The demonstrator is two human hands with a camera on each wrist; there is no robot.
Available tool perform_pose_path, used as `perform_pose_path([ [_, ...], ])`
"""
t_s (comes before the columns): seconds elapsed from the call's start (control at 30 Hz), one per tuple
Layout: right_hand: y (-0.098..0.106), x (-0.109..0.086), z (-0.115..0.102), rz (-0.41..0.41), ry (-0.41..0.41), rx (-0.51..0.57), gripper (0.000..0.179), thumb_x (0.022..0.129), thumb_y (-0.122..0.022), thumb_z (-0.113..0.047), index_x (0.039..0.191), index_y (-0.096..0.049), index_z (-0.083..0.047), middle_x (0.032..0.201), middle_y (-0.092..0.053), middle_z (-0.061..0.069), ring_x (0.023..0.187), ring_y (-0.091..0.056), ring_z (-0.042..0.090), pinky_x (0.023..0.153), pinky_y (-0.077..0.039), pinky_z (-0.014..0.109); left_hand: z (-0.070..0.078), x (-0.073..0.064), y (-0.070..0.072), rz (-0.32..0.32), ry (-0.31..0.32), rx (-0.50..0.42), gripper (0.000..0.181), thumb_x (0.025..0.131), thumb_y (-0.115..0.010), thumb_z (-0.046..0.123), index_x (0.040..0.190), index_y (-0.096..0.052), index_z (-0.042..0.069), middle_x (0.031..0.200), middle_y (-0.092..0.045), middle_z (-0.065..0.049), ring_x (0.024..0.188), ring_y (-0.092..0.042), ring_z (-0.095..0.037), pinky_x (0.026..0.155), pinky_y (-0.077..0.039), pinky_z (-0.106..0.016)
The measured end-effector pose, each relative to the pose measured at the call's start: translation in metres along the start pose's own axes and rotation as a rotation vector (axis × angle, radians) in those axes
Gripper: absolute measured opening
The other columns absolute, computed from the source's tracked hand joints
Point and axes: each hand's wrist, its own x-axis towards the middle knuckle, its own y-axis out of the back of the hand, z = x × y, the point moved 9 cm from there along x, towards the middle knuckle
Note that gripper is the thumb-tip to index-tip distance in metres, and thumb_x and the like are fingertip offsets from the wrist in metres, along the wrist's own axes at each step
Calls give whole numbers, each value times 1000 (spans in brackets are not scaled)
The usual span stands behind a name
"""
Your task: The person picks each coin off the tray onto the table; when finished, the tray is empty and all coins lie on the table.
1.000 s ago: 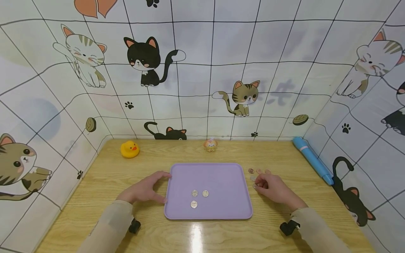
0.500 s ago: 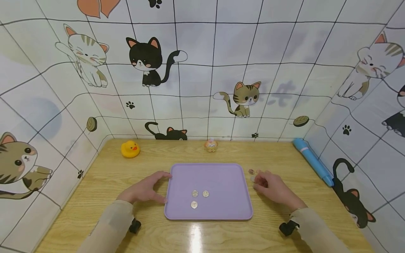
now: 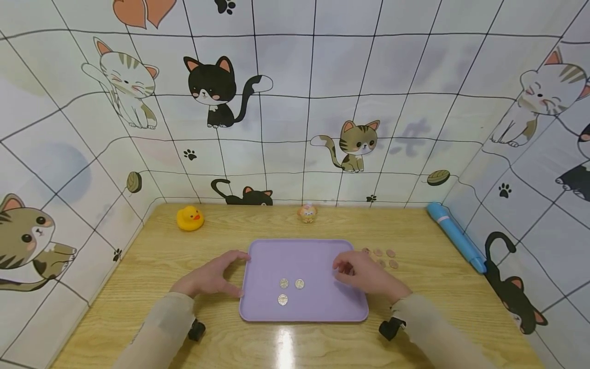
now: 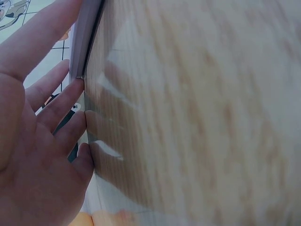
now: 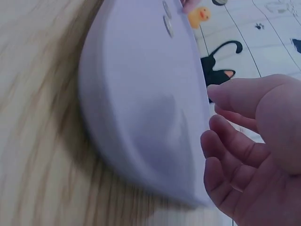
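Observation:
A pale purple tray (image 3: pixel 304 261) lies on the wooden table, with three silvery coins (image 3: pixel 282 300) flat in its left half. My left hand (image 3: pixel 209 274) is spread at the tray's left side, its fingertips and thumb right at the rim. Over the right part of the tray, my right hand (image 3: pixel 366 274) has thumb and index finger pinched together on a coin, which the fingers hide. The right wrist view shows these fingers (image 5: pixel 218 94) above the tray. Just beyond the tray's right edge, several copper-coloured coins (image 3: pixel 393 264) lie on the table, partly behind that hand.
At the back stand a yellow rubber duck (image 3: pixel 190 219) on the left and a small figurine (image 3: pixel 307 213) in the middle. A thick blue pen-shaped object (image 3: pixel 456 237) lies along the right edge. Cat-patterned sheeting (image 3: pixel 286 118) encloses the table's back and sides.
My right hand has moved left from the coins on the table to over the tray, fingers pinched, uncovering several copper coins. The left hand and tray stay put.

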Motion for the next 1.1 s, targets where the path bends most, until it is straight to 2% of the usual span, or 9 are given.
perform_pose_path([
  [0.2, -27, 18, -22, -104, 83, -78, 14, 93, -77, -11, 106, -72, -10, 95, -68, -3, 87, -62, 10, 78, -55, 27, 1, -2, 0, 0, 4, -6, 91, 75, -96, 33, 152, -50, 22, 167, -36, -12, 156, -26, -41, 126, -16, -68],
  [0.37, -41, 29, -37, -156, 93, -115, 17, 92, -78, -10, 108, -71, -10, 94, -67, -1, 87, -61, 13, 79, -52, 26, -1, -1, 0, 5, 9, -11, 90, 74, -97, 32, 151, -51, 24, 167, -37, -10, 156, -26, -40, 126, -16, -67],
  [0.47, -46, 36, -42, -167, 88, -146, 19, 92, -79, -12, 110, -71, -11, 95, -66, -1, 86, -60, 14, 80, -52, 28, -2, -1, 1, 8, 8, -12, 90, 73, -97, 32, 150, -51, 25, 167, -38, -9, 156, -26, -39, 126, -16, -67],
  [0.7, -59, 47, -48, -207, 103, -184, 22, 93, -79, -16, 113, -72, -14, 95, -63, -2, 83, -55, 10, 78, -50, 25, 0, 0, 0, -3, -46, 9, 89, 76, -96, 32, 152, -50, 20, 165, -39, -13, 155, -28, -43, 125, -17, -69],
  [0.9, -66, 53, -56, -199, 148, -208, 16, 95, -77, -18, 110, -72, -16, 95, -63, -2, 82, -55, 9, 77, -49, 25, -1, 1, 1, 5, -36, 26, 90, 76, -96, 33, 152, -50, 22, 165, -40, -11, 154, -30, -40, 126, -19, -66],
  [1.1, -69, 55, -57, -202, 141, -204, 14, 95, -77, -16, 108, -71, -17, 95, -63, -2, 82, -55, 9, 76, -49, 25, -2, 2, 1, 1, -29, 33, 90, 75, -96, 34, 152, -50, 22, 165, -39, -11, 154, -30, -40, 126, -19, -66],
])
